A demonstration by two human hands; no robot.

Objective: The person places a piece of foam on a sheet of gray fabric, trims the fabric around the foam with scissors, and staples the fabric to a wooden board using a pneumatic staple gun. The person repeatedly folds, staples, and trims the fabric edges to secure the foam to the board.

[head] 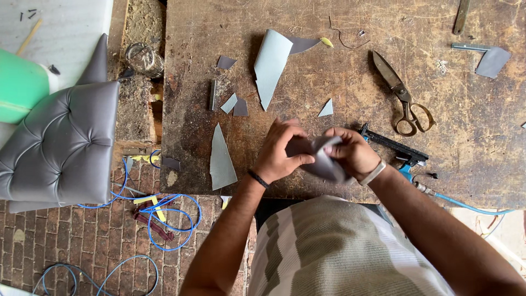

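My left hand [280,151] and my right hand [352,152] both grip a small folded piece of grey leatherette [319,159] just above the near edge of a worn wooden workbench [307,82]. The fingers of both hands pinch the piece from either side. My left wrist carries a dark band and my right wrist a pale one. A black staple gun [395,147] lies right behind my right hand.
Grey offcuts lie on the bench: a large curled one [270,64], a pointed one [221,160], several small scraps. Brass-handled scissors [401,94] rest at right. A grey tufted cushion [61,143] sits at left. Blue hose [164,216] coils on the brick floor.
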